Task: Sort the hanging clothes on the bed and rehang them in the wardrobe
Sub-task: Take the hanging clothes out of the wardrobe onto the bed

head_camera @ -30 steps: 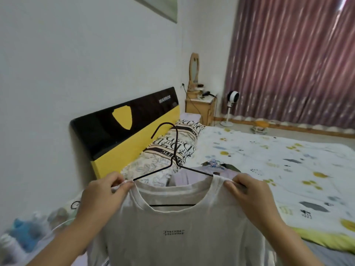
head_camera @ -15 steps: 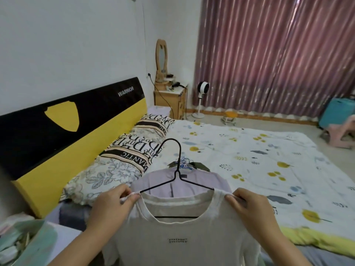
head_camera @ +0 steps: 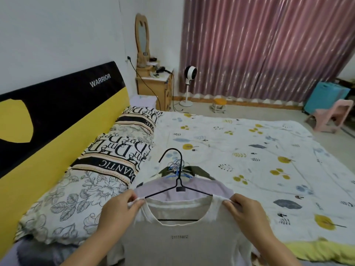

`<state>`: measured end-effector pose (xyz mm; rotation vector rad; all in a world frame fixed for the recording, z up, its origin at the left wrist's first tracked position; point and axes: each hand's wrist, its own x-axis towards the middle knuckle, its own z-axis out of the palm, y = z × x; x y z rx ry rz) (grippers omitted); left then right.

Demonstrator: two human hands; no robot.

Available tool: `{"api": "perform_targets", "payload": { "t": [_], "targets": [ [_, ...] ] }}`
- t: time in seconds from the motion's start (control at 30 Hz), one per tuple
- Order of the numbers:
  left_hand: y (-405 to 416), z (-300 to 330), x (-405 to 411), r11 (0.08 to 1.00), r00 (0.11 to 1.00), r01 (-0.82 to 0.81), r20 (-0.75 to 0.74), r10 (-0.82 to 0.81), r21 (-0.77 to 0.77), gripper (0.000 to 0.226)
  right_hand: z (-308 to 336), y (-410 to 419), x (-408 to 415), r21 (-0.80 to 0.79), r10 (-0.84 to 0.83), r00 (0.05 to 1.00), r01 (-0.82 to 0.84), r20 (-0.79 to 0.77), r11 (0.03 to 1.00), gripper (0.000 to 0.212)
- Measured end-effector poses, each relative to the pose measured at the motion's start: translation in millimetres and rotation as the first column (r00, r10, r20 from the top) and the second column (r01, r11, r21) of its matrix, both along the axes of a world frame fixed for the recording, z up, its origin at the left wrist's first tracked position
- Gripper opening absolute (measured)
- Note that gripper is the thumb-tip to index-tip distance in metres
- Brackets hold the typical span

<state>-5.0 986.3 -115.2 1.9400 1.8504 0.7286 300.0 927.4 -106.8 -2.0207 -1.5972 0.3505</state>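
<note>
Bedroom with pink curtains point(head_camera: 269, 45) and a black-and-yellow headboard point(head_camera: 57, 104), bed point(head_camera: 249, 150) taking up most of the shot. Both hands are up front holding a cream tee point(head_camera: 182, 237) on a black hanger point(head_camera: 179, 187). Left hand point(head_camera: 119, 210) has a pinching grip on one shoulder seam, right hand point(head_camera: 244, 210) the same on the other, fingers curled round the fabric. Just past the grip there's a pile point(head_camera: 184, 173) of more hung clothes lying on the bed, a lilac top uppermost, something dark under it and a bunch of blue hanger hooks poking out. No wardrobe in view. So I'd say it's early-to-mid: one piece in hand being straightened, the rest waiting to be sorted, and nothing visibly rehung.
</note>
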Motion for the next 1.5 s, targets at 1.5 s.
{"api": "perform_targets", "payload": {
  "t": [1.5],
  "targets": [
    [297,-294,83,0.861,0.844,-0.055,-0.485,-0.231,-0.505,0.060,-290,355,25,-0.484,0.212,0.952,-0.081,0.221,0.871,0.031]
  ]
}}
